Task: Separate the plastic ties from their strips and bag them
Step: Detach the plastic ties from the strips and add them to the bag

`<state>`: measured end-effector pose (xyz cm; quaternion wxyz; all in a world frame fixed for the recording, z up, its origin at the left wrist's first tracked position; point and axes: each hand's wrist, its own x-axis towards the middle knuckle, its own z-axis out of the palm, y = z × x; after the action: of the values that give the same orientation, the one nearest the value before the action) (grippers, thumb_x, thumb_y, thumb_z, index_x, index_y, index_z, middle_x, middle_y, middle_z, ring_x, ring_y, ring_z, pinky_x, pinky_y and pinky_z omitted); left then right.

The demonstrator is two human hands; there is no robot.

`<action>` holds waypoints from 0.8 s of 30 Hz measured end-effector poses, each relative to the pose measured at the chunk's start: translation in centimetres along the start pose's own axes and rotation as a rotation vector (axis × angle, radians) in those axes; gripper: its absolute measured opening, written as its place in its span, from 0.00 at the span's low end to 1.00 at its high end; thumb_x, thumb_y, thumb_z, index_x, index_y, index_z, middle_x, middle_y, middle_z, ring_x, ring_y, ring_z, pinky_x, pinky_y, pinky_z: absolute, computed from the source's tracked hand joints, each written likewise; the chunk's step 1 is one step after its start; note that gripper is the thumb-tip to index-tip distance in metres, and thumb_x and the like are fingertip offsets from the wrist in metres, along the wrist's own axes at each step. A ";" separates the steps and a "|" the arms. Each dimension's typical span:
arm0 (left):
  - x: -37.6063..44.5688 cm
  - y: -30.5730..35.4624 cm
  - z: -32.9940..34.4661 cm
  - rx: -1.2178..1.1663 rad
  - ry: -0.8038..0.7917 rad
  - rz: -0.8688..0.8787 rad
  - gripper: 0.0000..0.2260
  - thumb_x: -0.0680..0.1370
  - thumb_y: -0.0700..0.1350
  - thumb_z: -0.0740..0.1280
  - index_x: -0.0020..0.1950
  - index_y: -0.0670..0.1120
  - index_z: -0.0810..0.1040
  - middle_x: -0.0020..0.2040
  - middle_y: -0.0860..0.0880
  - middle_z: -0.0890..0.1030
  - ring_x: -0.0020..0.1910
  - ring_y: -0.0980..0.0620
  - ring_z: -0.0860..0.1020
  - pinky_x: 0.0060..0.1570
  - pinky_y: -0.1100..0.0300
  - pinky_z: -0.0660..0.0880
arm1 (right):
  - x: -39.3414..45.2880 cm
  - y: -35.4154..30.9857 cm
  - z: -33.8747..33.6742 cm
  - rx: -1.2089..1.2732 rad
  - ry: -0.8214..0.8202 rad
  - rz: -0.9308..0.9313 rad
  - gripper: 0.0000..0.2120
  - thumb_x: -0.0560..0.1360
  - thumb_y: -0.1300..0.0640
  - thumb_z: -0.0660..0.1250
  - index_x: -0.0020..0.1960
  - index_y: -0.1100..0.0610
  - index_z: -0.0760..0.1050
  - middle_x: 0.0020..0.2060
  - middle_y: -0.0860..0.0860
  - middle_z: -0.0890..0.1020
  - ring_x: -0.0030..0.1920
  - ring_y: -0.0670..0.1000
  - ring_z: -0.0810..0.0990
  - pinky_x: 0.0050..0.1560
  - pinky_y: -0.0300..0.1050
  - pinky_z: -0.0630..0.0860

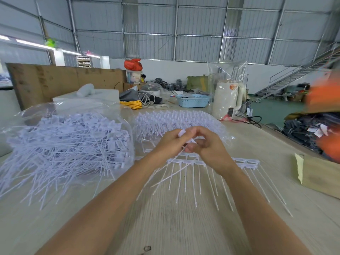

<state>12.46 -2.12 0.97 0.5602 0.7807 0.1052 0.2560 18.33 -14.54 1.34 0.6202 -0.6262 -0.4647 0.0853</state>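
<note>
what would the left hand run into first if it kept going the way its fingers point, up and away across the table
Probably the right hand, since the left hand already meets it around the tie both pinch. Past that lies the stack of uncut strips, though depth is hard to judge.

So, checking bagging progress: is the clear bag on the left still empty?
No, the clear bag on the left is heaped with loose white ties.
</note>
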 end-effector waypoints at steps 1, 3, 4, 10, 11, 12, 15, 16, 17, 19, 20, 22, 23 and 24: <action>-0.1 -0.2 0.1 -0.012 -0.008 0.035 0.13 0.77 0.54 0.66 0.42 0.44 0.78 0.26 0.56 0.78 0.24 0.62 0.75 0.24 0.73 0.67 | 0.0 0.2 0.0 0.033 0.013 -0.003 0.17 0.71 0.77 0.63 0.53 0.59 0.73 0.49 0.57 0.75 0.38 0.47 0.83 0.42 0.41 0.81; -0.3 -0.6 0.3 -0.023 -0.028 0.091 0.10 0.77 0.49 0.68 0.38 0.46 0.75 0.25 0.56 0.78 0.24 0.63 0.75 0.25 0.74 0.68 | 0.1 0.7 0.0 0.027 0.023 -0.005 0.19 0.70 0.77 0.64 0.52 0.55 0.71 0.47 0.53 0.74 0.36 0.47 0.83 0.39 0.40 0.80; -0.3 -0.8 0.3 0.006 -0.020 0.116 0.11 0.77 0.48 0.68 0.37 0.46 0.75 0.25 0.55 0.78 0.24 0.63 0.74 0.27 0.72 0.68 | 0.1 0.9 0.1 -0.015 0.039 -0.008 0.20 0.70 0.76 0.65 0.52 0.54 0.71 0.47 0.53 0.74 0.36 0.47 0.82 0.40 0.40 0.80; 0.2 -0.7 0.1 0.058 0.163 0.206 0.10 0.78 0.51 0.66 0.39 0.49 0.76 0.28 0.57 0.76 0.27 0.62 0.72 0.31 0.69 0.68 | 0.6 1.4 -0.1 -0.353 0.123 -0.046 0.05 0.74 0.58 0.68 0.41 0.56 0.75 0.35 0.49 0.78 0.35 0.49 0.78 0.41 0.43 0.76; 0.2 -0.6 0.2 0.043 0.160 0.202 0.09 0.78 0.50 0.66 0.38 0.50 0.76 0.26 0.58 0.76 0.26 0.63 0.72 0.30 0.71 0.68 | 0.5 1.4 -0.1 -0.331 0.078 -0.039 0.09 0.76 0.59 0.66 0.37 0.56 0.75 0.32 0.50 0.78 0.33 0.49 0.78 0.40 0.48 0.77; 0.1 -0.5 0.3 0.017 0.145 0.181 0.09 0.78 0.51 0.66 0.39 0.50 0.76 0.25 0.57 0.76 0.24 0.63 0.72 0.28 0.71 0.69 | 0.4 1.3 -0.1 -0.310 0.044 -0.040 0.12 0.77 0.60 0.64 0.35 0.55 0.75 0.29 0.50 0.77 0.30 0.48 0.77 0.37 0.49 0.78; -0.2 -0.3 0.4 -0.093 0.085 0.098 0.10 0.78 0.52 0.65 0.40 0.48 0.74 0.28 0.53 0.77 0.21 0.58 0.73 0.22 0.67 0.69 | 0.3 1.0 0.2 -0.320 0.033 -0.086 0.13 0.79 0.62 0.60 0.36 0.57 0.75 0.27 0.47 0.75 0.26 0.41 0.74 0.33 0.41 0.75; -0.2 -0.3 0.3 -0.099 0.080 0.097 0.11 0.78 0.52 0.65 0.40 0.47 0.74 0.28 0.51 0.76 0.20 0.58 0.71 0.21 0.68 0.67 | 0.3 1.0 0.2 -0.336 0.040 -0.099 0.12 0.79 0.62 0.60 0.38 0.57 0.75 0.26 0.46 0.75 0.26 0.41 0.73 0.33 0.41 0.74; -0.2 -0.2 0.3 -0.092 0.082 0.105 0.12 0.78 0.51 0.65 0.39 0.47 0.73 0.28 0.51 0.74 0.20 0.58 0.69 0.21 0.68 0.65 | 0.3 1.1 0.2 -0.356 0.043 -0.115 0.12 0.79 0.62 0.60 0.38 0.56 0.75 0.26 0.45 0.75 0.26 0.41 0.73 0.34 0.40 0.73; -0.2 -0.1 0.1 -0.053 0.077 0.119 0.13 0.79 0.50 0.65 0.37 0.46 0.73 0.24 0.53 0.71 0.20 0.58 0.66 0.21 0.68 0.62 | 0.3 1.2 0.2 -0.421 0.044 -0.147 0.14 0.78 0.63 0.61 0.36 0.51 0.73 0.25 0.41 0.74 0.26 0.40 0.74 0.35 0.40 0.72; -0.2 -0.1 0.1 -0.025 0.068 0.126 0.13 0.79 0.50 0.65 0.36 0.46 0.73 0.23 0.54 0.70 0.20 0.58 0.66 0.22 0.67 0.62 | 0.2 1.2 0.2 -0.462 0.039 -0.158 0.13 0.78 0.63 0.61 0.37 0.52 0.73 0.25 0.39 0.74 0.27 0.40 0.73 0.35 0.40 0.71; -0.2 -0.1 -0.1 0.051 0.051 0.151 0.14 0.79 0.50 0.64 0.36 0.46 0.73 0.22 0.56 0.70 0.22 0.57 0.67 0.23 0.66 0.63 | 0.2 1.3 0.2 -0.546 0.035 -0.185 0.08 0.78 0.64 0.62 0.42 0.59 0.77 0.29 0.43 0.76 0.30 0.44 0.74 0.37 0.42 0.69; -0.3 0.0 -0.2 0.091 0.048 0.166 0.14 0.79 0.50 0.64 0.35 0.46 0.73 0.22 0.56 0.70 0.21 0.58 0.67 0.23 0.67 0.64 | 0.2 1.3 0.1 -0.578 0.036 -0.203 0.07 0.77 0.64 0.62 0.45 0.62 0.78 0.32 0.49 0.79 0.33 0.49 0.75 0.38 0.43 0.69; -0.3 0.0 -0.3 0.124 0.047 0.179 0.15 0.79 0.50 0.63 0.35 0.47 0.73 0.21 0.56 0.70 0.21 0.59 0.66 0.23 0.68 0.63 | 0.3 1.3 0.0 -0.603 0.032 -0.216 0.07 0.77 0.64 0.62 0.47 0.64 0.79 0.35 0.53 0.81 0.36 0.53 0.77 0.40 0.45 0.70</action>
<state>12.00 -2.00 0.96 0.4830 0.8140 0.0637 0.3163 19.12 -14.07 0.33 0.4193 -0.7303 -0.5229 -0.1324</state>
